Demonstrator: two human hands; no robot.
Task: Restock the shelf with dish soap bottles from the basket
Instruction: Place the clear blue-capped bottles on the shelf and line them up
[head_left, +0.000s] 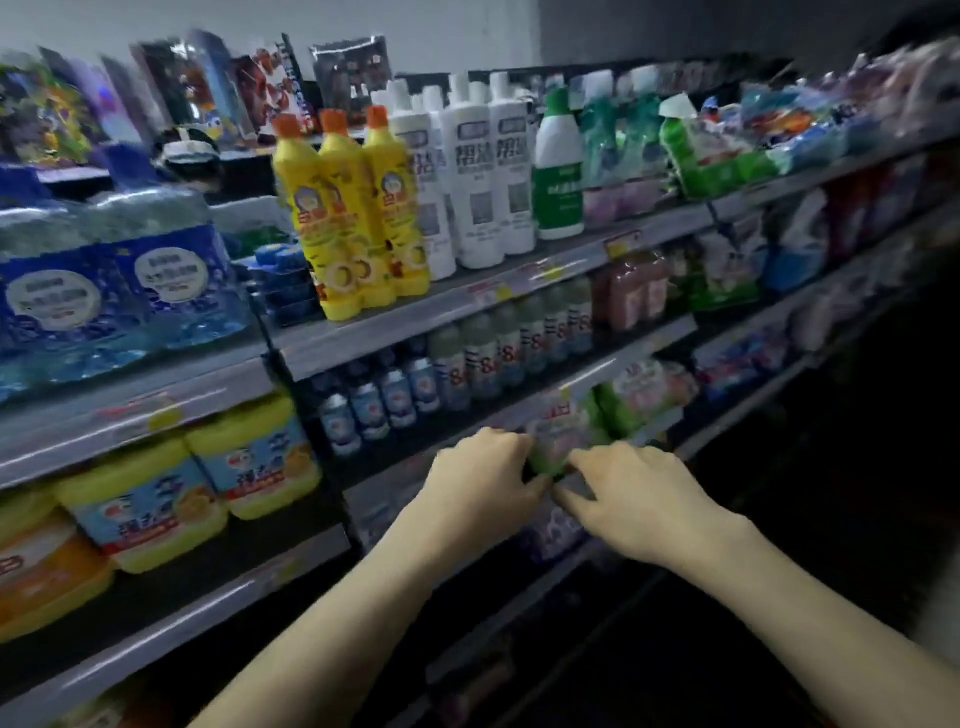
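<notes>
Head view shows your left hand (483, 478) curled round the green dish soap bottle (557, 448) and your right hand (634, 493) pinching its lower edge; both grips are closed on it, probably to keep it upright as it seats at the front of the lower shelf (662, 422); blur hides its exact form; green packs (618, 410) crowd just behind it; blue bottles (374, 410) stand to the left; the basket is out of sight.

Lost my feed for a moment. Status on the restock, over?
Left hand and right hand grip green pack at shelf edge. Basket not in view. Other packs close on its right.
</notes>
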